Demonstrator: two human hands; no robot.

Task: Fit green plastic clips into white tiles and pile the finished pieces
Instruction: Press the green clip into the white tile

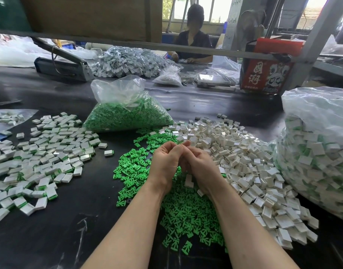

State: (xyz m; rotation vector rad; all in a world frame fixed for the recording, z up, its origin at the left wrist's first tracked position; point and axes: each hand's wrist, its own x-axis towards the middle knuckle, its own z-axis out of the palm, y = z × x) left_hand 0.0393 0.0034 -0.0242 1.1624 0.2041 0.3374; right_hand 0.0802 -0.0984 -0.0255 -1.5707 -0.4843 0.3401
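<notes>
Pressing together at frame centre, left hand [165,160] and right hand [198,166] curl fingers, probably seating 1 hidden clip; a white tile [188,181] peeks below.

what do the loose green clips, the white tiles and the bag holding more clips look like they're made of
Green clips: likely moulded plastic, matte, uniform bright colour, identical shapes. White tiles: probably moulded plastic too, hollow shells, some faces shining glossy. Bag: thin clear plastic film, crinkled, see-through, with glare on its folds.
</notes>
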